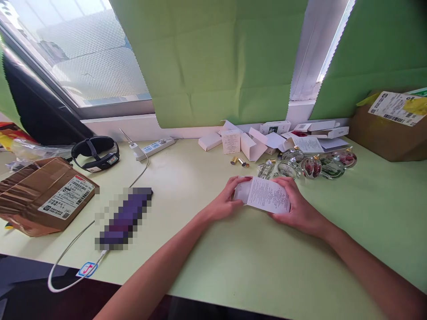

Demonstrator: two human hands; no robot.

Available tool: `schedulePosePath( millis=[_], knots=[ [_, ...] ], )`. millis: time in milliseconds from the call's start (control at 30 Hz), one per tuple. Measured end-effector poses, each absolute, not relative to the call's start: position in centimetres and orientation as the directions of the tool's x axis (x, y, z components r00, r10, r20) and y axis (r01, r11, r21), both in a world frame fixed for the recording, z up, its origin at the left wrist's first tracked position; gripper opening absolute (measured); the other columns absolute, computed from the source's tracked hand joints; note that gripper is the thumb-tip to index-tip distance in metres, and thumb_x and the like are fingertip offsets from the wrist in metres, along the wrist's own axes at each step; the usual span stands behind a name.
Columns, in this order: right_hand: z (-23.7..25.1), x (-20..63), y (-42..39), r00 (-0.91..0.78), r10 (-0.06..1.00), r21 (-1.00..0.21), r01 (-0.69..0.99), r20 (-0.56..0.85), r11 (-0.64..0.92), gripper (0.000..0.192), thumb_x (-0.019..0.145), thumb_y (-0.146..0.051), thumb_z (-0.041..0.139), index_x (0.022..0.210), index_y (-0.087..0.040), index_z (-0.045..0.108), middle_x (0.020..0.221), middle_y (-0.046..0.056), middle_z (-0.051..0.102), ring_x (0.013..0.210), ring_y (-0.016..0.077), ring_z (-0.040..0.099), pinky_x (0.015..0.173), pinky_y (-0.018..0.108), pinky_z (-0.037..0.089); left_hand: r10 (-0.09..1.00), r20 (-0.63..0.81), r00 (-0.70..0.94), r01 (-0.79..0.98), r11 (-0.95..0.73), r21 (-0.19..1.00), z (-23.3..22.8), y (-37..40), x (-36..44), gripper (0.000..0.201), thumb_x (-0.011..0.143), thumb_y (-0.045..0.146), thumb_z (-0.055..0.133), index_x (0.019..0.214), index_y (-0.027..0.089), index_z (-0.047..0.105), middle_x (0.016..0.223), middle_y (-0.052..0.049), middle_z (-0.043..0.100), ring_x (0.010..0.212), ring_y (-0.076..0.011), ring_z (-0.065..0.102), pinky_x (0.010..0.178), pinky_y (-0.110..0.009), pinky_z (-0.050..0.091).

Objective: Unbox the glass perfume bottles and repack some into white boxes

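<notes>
Pale green desk (213, 271) lay under me as my left hand (224, 202) and right hand (298, 209) gripped the printed leaflet (267, 195) just before the glass bottles (312, 165), mid-fold I judged, needing a pressed crease next.

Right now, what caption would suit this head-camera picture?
Both hands, left hand and right hand, hold a printed leaflet near glass bottles on a green table.
</notes>
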State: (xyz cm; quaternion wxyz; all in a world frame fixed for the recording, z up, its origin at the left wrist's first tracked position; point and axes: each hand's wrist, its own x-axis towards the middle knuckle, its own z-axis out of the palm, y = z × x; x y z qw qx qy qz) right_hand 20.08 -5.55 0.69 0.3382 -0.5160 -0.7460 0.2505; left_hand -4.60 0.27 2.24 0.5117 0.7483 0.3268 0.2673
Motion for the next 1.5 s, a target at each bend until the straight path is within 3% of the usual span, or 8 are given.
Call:
schedulePosePath(
  millis=[333, 500, 600, 833, 1000, 1200, 1300, 1500],
  knots=[
    [0.7, 20.1, -5.7, -0.237, 0.939, -0.706, 0.618, 0.251, 0.345, 0.073, 0.071, -0.026, 0.068, 0.134, -0.032, 0.032, 0.136, 0.007, 0.031, 0.131, 0.0297, 0.036, 0.109, 0.045, 0.037, 0.827, 0.033, 0.561, 0.302, -0.242, 0.922, 2.1, 0.1, -4.4, 0.064, 0.080, 0.026, 0.061, 0.137, 0.026, 0.032, 0.140, -0.012, 0.037, 0.114, -0.0240, 0.050, 0.092, -0.037, 0.049],
    [0.7, 20.0, -5.7, -0.259, 0.933, -0.699, 0.619, 0.250, 0.359, 0.073, 0.069, -0.023, 0.068, 0.133, -0.032, 0.033, 0.136, 0.006, 0.031, 0.132, 0.0283, 0.035, 0.110, 0.044, 0.036, 0.789, 0.038, 0.614, 0.359, -0.321, 0.876, 2.1, 0.4, -4.9, 0.070, 0.078, 0.026, 0.065, 0.140, 0.029, 0.034, 0.144, -0.010, 0.029, 0.107, -0.0211, 0.053, 0.092, -0.038, 0.049],
    [0.7, 20.0, -5.7, -0.249, 0.939, -0.709, 0.617, 0.236, 0.341, 0.072, 0.071, -0.026, 0.068, 0.133, -0.032, 0.032, 0.136, 0.007, 0.031, 0.131, 0.0275, 0.036, 0.108, 0.043, 0.039, 0.793, 0.064, 0.606, 0.349, -0.337, 0.875, 2.2, 0.6, -5.0, 0.067, 0.078, 0.028, 0.067, 0.138, 0.030, 0.036, 0.143, -0.008, 0.031, 0.114, -0.0215, 0.049, 0.095, -0.036, 0.047],
    [0.7, 20.0, -5.8, -0.276, 0.929, -0.697, 0.617, 0.246, 0.367, 0.074, 0.070, -0.025, 0.069, 0.134, -0.033, 0.033, 0.137, 0.006, 0.031, 0.132, 0.0289, 0.036, 0.109, 0.045, 0.037, 0.882, 0.074, 0.465, 0.389, -0.279, 0.878, 1.5, 0.9, -4.6, 0.030, 0.088, 0.048, 0.056, 0.103, 0.022, 0.053, 0.121, -0.006, 0.045, 0.098, -0.0163, 0.052, 0.088, -0.033, 0.047],
    [0.6, 20.2, -5.9, -0.322, 0.921, -0.693, 0.613, 0.220, 0.380, 0.076, 0.069, -0.022, 0.069, 0.134, -0.034, 0.033, 0.136, 0.006, 0.033, 0.131, 0.0294, 0.037, 0.107, 0.045, 0.039, 0.878, 0.091, 0.469, 0.396, -0.301, 0.868, 1.3, 0.8, -4.2, 0.041, 0.091, 0.055, 0.046, 0.082, 0.018, 0.062, 0.116, -0.007, 0.046, 0.096, -0.0166, 0.051, 0.084, -0.030, 0.048],
    [0.5, 20.2, -5.9, -0.346, 0.919, -0.694, 0.615, 0.189, 0.374, 0.077, 0.069, -0.021, 0.069, 0.135, -0.036, 0.031, 0.137, 0.005, 0.032, 0.131, 0.0291, 0.038, 0.107, 0.044, 0.041, 0.889, 0.102, 0.447, 0.397, -0.299, 0.868, 1.4, 0.8, -4.1, 0.049, 0.095, 0.054, 0.037, 0.082, 0.019, 0.068, 0.111, -0.008, 0.050, 0.107, -0.0217, 0.050, 0.086, -0.033, 0.046],
    [0.5, 20.2, -5.9, -0.340, 0.922, -0.697, 0.616, 0.184, 0.366, 0.076, 0.070, -0.023, 0.070, 0.134, -0.035, 0.032, 0.136, 0.005, 0.032, 0.131, 0.0293, 0.038, 0.107, 0.045, 0.040, 0.865, 0.071, 0.497, 0.409, -0.306, 0.860, 1.4, 0.8, -4.3, 0.043, 0.093, 0.053, 0.043, 0.087, 0.020, 0.070, 0.118, -0.008, 0.050, 0.111, -0.0229, 0.049, 0.089, -0.034, 0.046],
    [1.1, 20.3, -5.8, -0.328, 0.932, -0.693, 0.637, 0.152, 0.337, 0.072, 0.071, -0.031, 0.071, 0.133, -0.033, 0.033, 0.137, 0.005, 0.033, 0.129, 0.0279, 0.040, 0.106, 0.042, 0.041, 0.845, 0.033, 0.534, 0.329, -0.244, 0.912, 1.3, 1.1, -4.7, 0.034, 0.091, 0.049, 0.050, 0.098, 0.021, 0.068, 0.124, -0.008, 0.045, 0.098, -0.0175, 0.053, 0.084, -0.031, 0.047]
  ],
)
